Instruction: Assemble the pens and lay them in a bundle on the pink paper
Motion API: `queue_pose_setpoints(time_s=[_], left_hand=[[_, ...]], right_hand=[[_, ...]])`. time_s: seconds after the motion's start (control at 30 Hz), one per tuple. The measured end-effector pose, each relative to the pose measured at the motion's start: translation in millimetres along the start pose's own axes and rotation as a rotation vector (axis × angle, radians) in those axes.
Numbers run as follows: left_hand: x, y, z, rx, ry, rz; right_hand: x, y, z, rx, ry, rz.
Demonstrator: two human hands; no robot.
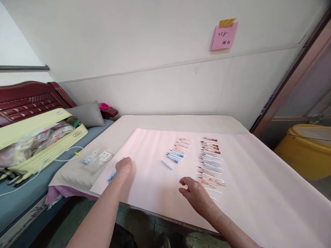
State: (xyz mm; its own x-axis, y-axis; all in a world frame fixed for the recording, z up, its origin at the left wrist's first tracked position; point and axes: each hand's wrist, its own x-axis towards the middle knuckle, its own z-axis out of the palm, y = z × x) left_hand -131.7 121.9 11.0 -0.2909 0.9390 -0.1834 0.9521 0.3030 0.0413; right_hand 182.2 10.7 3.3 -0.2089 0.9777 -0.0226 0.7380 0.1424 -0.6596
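Over the left part of the pink sheet, my left hand is curled with its back to me; its fingertips and anything in them are hidden. A blue item, perhaps pens, lies beside that wrist, partly behind my forearm. My right hand hovers at the middle front, thumb and fingers apart and holding nothing. Beyond it lies a single light-blue pen, near a group of blue and white pens. Pink and white pens continue that column. To the right, several patterned pens form a longer column, its near end partly behind my right hand.
Clear plastic packaging with white labels lies at the left edge of the table. A pale yellow box full of bagged items stands on the bed at left. A yellow bin stands at right, and a white wall rises behind.
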Motion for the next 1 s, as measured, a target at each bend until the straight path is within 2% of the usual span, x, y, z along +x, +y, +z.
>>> queue_pose_setpoints(time_s=[0.1,0.23,0.37,0.5,0.7,0.8,1.0], left_hand=[[-16.5,34.2,10.9,-0.006,0.021,0.176],[-48.4,88.1,38.0,-0.068,0.016,0.465],[-65.0,118.6,56.1,-0.175,0.017,0.65],[-57.1,124.2,58.0,-0.269,-0.012,0.574],[-39.3,112.1,53.2,-0.337,-0.006,0.381],[-40.2,111.6,53.7,-0.388,-0.024,0.31],[-46.2,125.4,59.6,-0.526,-0.119,0.31]], right_hand=[[0.0,-2.3,-0.5,-0.062,-0.015,0.023],[-2.2,-8.1,3.7,-0.2,-0.077,0.026],[2.5,-11.8,5.6,-0.308,-0.074,0.013],[17.7,-9.0,-0.4,-0.307,-0.012,0.08],[46.4,2.9,-4.6,-0.307,0.027,0.182],[61.8,4.4,3.2,-0.327,0.043,0.204],[88.4,0.1,25.5,-0.361,0.089,0.247]])
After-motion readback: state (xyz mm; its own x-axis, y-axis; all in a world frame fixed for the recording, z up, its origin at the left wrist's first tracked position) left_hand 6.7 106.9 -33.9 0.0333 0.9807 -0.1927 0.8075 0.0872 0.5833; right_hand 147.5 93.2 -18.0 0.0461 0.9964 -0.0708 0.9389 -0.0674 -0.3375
